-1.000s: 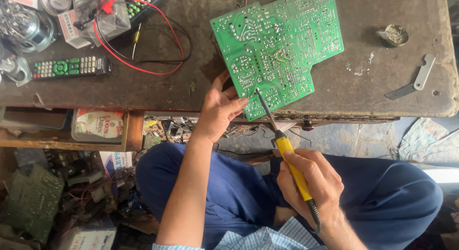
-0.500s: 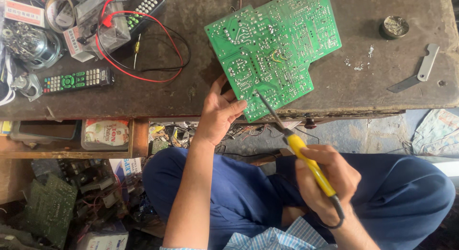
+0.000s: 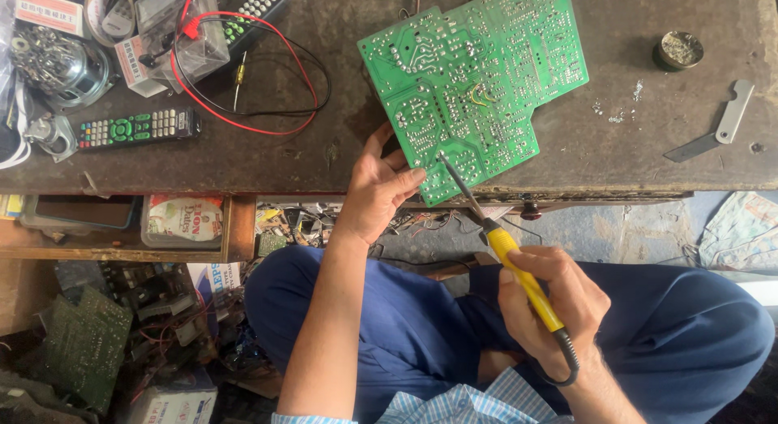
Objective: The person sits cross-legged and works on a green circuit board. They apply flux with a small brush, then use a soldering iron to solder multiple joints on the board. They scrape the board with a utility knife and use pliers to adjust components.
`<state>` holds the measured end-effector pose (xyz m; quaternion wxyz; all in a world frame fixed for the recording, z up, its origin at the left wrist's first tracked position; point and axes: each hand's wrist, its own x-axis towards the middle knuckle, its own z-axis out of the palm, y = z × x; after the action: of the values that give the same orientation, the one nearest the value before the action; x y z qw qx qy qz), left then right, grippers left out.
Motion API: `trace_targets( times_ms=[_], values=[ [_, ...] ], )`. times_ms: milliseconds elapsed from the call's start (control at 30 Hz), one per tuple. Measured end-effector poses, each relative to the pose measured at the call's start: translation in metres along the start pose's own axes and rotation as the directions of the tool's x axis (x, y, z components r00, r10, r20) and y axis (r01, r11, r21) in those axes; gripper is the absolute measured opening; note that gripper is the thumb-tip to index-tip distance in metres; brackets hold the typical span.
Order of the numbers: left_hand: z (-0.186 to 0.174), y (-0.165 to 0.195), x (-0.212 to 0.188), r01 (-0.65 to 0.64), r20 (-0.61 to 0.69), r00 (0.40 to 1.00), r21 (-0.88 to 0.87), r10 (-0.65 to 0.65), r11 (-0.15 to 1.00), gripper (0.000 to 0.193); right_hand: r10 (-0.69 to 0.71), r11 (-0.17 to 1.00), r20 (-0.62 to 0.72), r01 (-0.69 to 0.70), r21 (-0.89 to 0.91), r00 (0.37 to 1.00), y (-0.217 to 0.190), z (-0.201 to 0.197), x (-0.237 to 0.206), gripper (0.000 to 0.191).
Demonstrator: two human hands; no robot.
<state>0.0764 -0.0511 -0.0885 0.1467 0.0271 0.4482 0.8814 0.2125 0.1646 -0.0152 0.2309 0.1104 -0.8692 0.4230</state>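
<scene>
Circuit board [image 3: 474,87]: light, stiff, fragile; your left hand [image 3: 381,189] pinches its 7 o'clock edge; right hand [image 3: 547,306] grip wraps the soldering iron [image 3: 506,250].

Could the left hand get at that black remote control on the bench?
Probably yes: the left hand grips the green circuit board's near edge, and only bare bench separates it from the remote control.
</scene>
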Motion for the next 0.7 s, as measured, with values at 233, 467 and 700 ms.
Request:
trace_targets(
  times_ms=[233,467,700],
  values=[
    [-0.0004,-0.0002,0.0007,-0.005,0.01,1.0,-0.009,0.006,1.0,0.086,-0.006,1.0,0.002,0.006,0.023,1.0,0.0009,0.0017,0.0025,0.017],
    [-0.0005,-0.0006,0.0013,0.0,0.01,1.0,-0.004,0.001,1.0,0.086,-0.01,1.0,0.007,0.01,-0.006,1.0,0.0012,0.0026,0.0,0.017],
    [0.0001,-0.0009,0.0003,-0.001,0.004,1.0,-0.014,0.001,1.0,0.086,-0.015,1.0,0.014,0.015,0.008,1.0,0.0003,0.0015,0.0009,0.017]
  ],
)
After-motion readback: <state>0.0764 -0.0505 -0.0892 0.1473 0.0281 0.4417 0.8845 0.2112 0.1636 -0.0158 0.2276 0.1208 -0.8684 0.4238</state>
